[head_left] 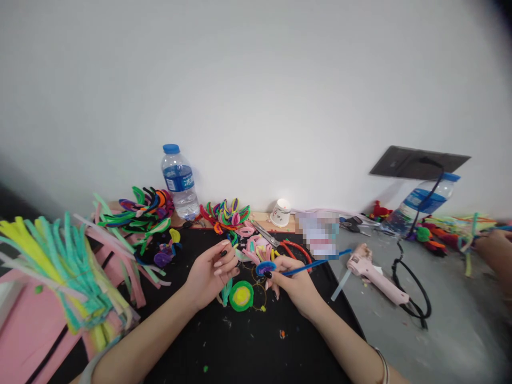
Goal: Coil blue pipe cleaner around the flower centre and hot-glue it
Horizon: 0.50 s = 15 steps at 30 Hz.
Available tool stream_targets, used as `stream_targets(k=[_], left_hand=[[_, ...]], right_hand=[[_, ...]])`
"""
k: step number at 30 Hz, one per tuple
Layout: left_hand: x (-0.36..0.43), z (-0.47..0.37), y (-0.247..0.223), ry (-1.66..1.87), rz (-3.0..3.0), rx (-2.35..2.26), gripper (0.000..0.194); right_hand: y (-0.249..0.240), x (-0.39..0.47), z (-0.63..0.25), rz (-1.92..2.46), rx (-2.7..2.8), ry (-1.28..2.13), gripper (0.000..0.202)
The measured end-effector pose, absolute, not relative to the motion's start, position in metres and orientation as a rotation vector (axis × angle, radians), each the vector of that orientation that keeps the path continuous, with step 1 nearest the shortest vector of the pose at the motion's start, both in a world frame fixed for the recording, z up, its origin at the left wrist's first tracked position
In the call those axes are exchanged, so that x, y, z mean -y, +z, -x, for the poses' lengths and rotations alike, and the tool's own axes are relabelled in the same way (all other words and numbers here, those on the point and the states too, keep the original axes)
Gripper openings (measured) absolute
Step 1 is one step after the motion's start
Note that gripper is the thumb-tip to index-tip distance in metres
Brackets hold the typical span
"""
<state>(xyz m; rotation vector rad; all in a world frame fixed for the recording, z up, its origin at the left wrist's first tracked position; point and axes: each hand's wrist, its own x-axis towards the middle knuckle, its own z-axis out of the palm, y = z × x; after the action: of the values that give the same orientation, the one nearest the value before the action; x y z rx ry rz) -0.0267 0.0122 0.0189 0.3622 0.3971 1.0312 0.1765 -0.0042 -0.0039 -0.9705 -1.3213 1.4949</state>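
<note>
My right hand [294, 280] pinches a small flat coil of pipe cleaner [264, 269], purple inside and blue at the rim. A straight blue tail [320, 264] runs from it out to the right. Left of it, my left hand [216, 269] is raised with loosely bent fingers and no object visible in it. Between and below the hands lies a green coiled disc [241, 296] with a yellow centre, on the black mat [240, 352]. Thin gold-coloured rings [260, 296] lie beside the disc, partly hidden by my right hand.
A pipe-cleaner bundle [76, 277] lies left. Behind are a water bottle [178, 184], looped pipe-cleaner pieces [226, 213], scissors [266, 233] and a paper cup [280, 213]. Right are a pink glue gun [378, 276], its black cord [430, 304] and another person's hand [494, 250].
</note>
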Motion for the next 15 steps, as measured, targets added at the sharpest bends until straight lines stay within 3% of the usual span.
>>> stream_targets(k=[10, 15], left_hand=[[-0.008, 0.021, 0.006, 1.071, -0.968, -0.811, 0.013], [-0.003, 0.020, 0.011, 1.020, -1.518, -1.010, 0.028]], right_hand=[[-0.002, 0.004, -0.176, 0.970, 1.317, 1.495, 0.015], [-0.003, 0.003, -0.176, 0.969, 1.320, 1.491, 0.016]])
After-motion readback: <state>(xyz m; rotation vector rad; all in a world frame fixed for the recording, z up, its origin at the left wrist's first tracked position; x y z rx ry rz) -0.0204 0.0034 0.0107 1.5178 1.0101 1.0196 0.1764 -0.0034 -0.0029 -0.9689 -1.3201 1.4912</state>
